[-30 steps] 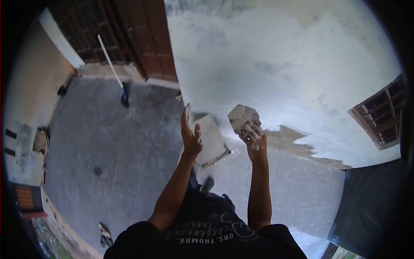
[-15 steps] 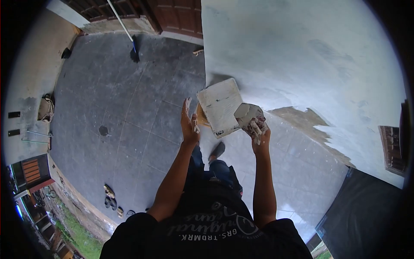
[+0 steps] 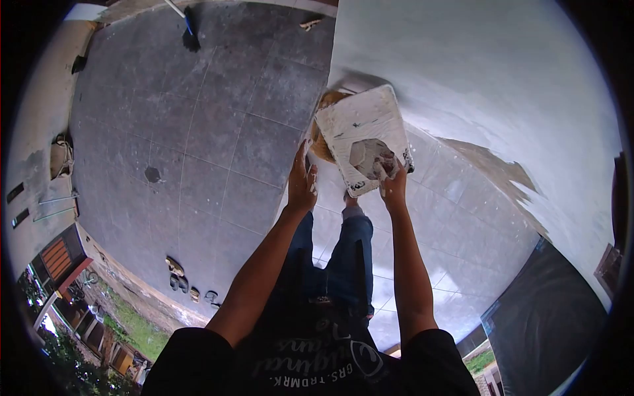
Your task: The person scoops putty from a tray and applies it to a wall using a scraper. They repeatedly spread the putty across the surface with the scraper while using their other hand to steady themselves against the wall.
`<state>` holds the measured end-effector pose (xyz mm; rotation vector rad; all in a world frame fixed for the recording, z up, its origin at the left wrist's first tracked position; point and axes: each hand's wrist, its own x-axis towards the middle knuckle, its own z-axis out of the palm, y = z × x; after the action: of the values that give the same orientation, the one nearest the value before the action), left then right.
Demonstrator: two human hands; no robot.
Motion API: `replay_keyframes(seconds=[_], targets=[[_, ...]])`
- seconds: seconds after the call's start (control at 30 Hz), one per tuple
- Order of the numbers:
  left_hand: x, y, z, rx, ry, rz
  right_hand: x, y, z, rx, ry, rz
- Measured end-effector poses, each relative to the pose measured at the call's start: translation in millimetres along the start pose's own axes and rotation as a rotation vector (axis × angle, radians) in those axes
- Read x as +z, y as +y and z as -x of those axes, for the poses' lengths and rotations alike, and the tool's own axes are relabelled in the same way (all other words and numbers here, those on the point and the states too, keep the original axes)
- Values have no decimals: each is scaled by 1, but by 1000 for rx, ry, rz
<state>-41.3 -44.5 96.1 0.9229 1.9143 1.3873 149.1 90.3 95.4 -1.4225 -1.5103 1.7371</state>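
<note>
My right hand [image 3: 391,175], smeared with pale paste, grips a grey many-sided flat piece [image 3: 367,156]. That piece lies over the lower part of a whitish, paste-stained board or tray [image 3: 370,119]. Just left of the board, my left hand [image 3: 304,181] has its fingers stretched out, with paste on them, and holds nothing. Behind the board's left edge shows an orange-brown round object [image 3: 321,146], partly hidden.
A pale wall [image 3: 462,72] with a rough bare patch [image 3: 492,162] rises at the right. On the grey tiled floor [image 3: 145,105] are a broom [image 3: 190,38] and several shoes [image 3: 175,274]. Black sheeting [image 3: 548,317] hangs at the lower right.
My right hand has brought the grey piece from beside the board to over its lower part. The view has shifted, and more of my legs shows.
</note>
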Motion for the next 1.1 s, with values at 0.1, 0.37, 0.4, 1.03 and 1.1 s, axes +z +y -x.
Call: replay_keyframes(seconds=[0.1,0.37,0.4,1.03,1.1], targets=[[12,-33,2,-71,-22,-4,8,33,-28,-57,-38,179],[43,-86,9,-165,-57,-12,40,77,-92,-86,-143,426],[47,-89,8,-185,-44,38,43,82,-95,-105,-166,433],[82,-106,-11,-80,60,94,56,109,-104,-81,-189,432],[81,-99,-12,-174,48,194,49,108,-107,-73,-259,276]])
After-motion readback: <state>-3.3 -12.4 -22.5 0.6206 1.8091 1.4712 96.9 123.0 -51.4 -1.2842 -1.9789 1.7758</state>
